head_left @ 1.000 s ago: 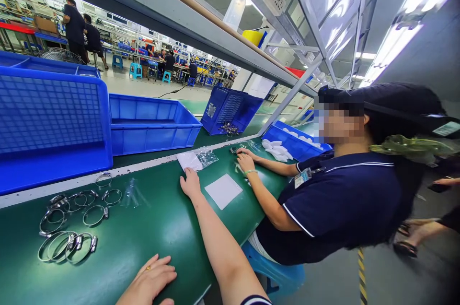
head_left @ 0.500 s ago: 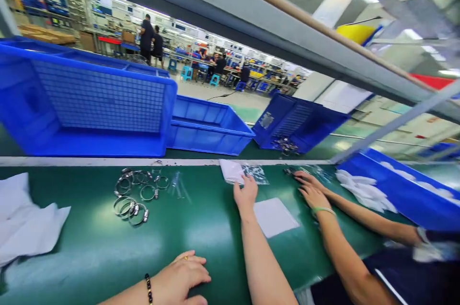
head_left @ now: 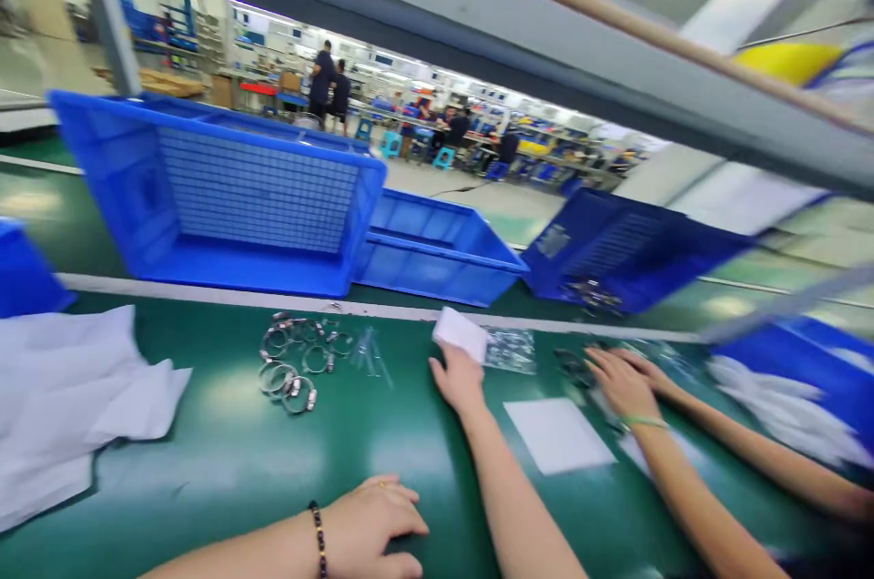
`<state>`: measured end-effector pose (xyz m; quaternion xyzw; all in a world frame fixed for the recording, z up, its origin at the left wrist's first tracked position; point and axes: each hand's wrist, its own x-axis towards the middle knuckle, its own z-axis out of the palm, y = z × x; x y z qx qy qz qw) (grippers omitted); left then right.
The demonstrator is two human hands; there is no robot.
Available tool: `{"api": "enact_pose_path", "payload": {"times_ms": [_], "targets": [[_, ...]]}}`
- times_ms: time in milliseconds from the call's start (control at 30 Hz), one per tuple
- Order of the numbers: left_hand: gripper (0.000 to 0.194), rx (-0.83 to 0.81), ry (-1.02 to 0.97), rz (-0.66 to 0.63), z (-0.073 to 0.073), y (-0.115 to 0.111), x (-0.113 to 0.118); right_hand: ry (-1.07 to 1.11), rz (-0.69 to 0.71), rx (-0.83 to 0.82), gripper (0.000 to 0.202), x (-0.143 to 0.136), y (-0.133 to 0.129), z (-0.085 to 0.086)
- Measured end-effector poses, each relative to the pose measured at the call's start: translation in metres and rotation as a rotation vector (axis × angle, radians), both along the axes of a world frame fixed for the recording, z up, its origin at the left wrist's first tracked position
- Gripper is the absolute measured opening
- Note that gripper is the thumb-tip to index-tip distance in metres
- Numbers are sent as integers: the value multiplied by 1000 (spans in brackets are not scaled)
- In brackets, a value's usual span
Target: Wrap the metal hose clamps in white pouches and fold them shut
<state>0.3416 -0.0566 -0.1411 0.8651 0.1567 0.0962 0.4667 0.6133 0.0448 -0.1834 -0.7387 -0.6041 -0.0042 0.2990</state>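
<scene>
My left hand [head_left: 379,524], with a dark beaded bracelet and a ring, is held low over the green work surface [head_left: 225,479], fingers spread and holding nothing. My right hand [head_left: 462,383] reaches forward and grips the near edge of a folded white paper [head_left: 462,333]; its fingertips are partly hidden there. Just right of that paper lies a clear plastic bag [head_left: 511,350] of small metal parts. A flat white sheet [head_left: 560,435] rests to the right of my right forearm. Several metal hose clamps [head_left: 295,370] lie in a cluster at left, beside thin clear plastic strips [head_left: 372,353].
A co-worker's hands [head_left: 625,383] work at right near dark small parts. Blue crates [head_left: 263,274] stand along the back edge, one tilted crate [head_left: 635,242] holding metal parts. Crumpled white sheets [head_left: 75,406] lie at left, white gloves [head_left: 785,406] at right. A grey beam [head_left: 546,42] crosses overhead.
My view has swung left, so the scene sits farther right. My right hand has moved left from the paper's right side onto its near edge, and the paper now looks tilted up.
</scene>
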Motion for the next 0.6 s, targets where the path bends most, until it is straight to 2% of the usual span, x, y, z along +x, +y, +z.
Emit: {"api": "enact_pose_path", "payload": {"times_ms": [100,167,300,400,500,600], "targets": [[38,-11,56,-29,16,8,-1,-9,42,95,38,-10,7,5],[37,-14,84,-52,20,11,-1,3,-4,198,32,-1,10,8],[37,-15,100,-59,17,14,0,104,-274,454,35,45,-4,15],[37,-23,99,-58,14,15,0,228,-487,584,43,86,-22,15],[37,-32,97,-62,14,16,1,365,-589,589,50,114,-32,8],[36,-44,89,-61,15,18,2,467,-585,503,56,125,-30,2]]}}
